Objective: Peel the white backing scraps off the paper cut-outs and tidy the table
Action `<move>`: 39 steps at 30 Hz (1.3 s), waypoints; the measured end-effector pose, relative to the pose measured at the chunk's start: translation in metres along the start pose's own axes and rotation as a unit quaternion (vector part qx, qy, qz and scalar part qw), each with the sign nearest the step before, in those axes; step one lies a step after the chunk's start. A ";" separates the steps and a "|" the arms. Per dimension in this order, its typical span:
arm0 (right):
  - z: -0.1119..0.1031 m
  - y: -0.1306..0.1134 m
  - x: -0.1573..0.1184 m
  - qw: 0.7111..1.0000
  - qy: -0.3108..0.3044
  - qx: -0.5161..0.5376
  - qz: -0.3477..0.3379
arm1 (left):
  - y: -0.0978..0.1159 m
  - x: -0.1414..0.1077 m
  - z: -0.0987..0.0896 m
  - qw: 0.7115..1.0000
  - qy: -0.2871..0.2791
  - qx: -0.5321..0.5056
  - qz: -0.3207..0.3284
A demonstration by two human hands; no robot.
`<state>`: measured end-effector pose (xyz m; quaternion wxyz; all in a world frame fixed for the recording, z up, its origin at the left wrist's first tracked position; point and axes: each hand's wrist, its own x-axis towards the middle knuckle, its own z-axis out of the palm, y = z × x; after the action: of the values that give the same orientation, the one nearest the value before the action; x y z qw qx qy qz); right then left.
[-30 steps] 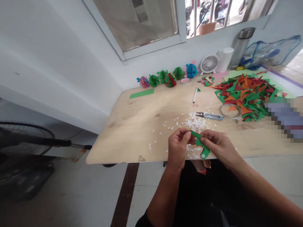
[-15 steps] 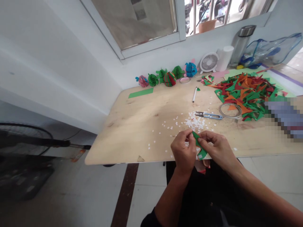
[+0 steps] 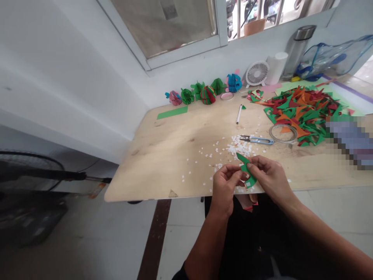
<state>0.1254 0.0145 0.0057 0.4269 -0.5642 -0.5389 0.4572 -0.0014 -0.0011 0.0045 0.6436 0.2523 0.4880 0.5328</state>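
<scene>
One green cutout [image 3: 252, 180], in right hand [image 3: 271, 177], left hand [image 3: 225, 186] — apparently — touching

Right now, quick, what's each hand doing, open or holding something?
Left hand: at the green paper piece's edge; whether it grips anything can't be told.
Right hand: closed, pinching the green paper piece.

A single camera is riding on the person's head, facing forward and down. The left hand [image 3: 223, 189] and right hand [image 3: 273, 181] are showing near it, right of centre; the counter [image 3: 166, 151] is spreading beyond, the window [image 3: 163, 31] is standing farther off, and floor [image 3: 107, 241] is filling the lower left.
</scene>
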 end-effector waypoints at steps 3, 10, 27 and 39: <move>0.000 -0.005 0.000 1.000 -0.004 0.028 -0.009 | 0.000 0.002 0.002 1.000 0.012 0.001 0.005; -0.004 -0.001 -0.010 0.994 -0.085 0.058 0.021 | 0.001 0.005 0.002 0.997 0.063 -0.022 0.041; -0.002 -0.001 -0.010 0.983 -0.112 0.123 0.078 | -0.005 0.003 -0.002 0.991 0.005 0.088 0.104; 0.001 0.004 -0.012 0.999 -0.033 0.030 -0.005 | -0.008 -0.009 -0.002 0.885 0.078 0.331 0.318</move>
<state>0.1255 0.0021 0.0021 0.4281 -0.5332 -0.5412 0.4894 0.0002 -0.0123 0.0002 0.2790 0.5502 0.5783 0.5339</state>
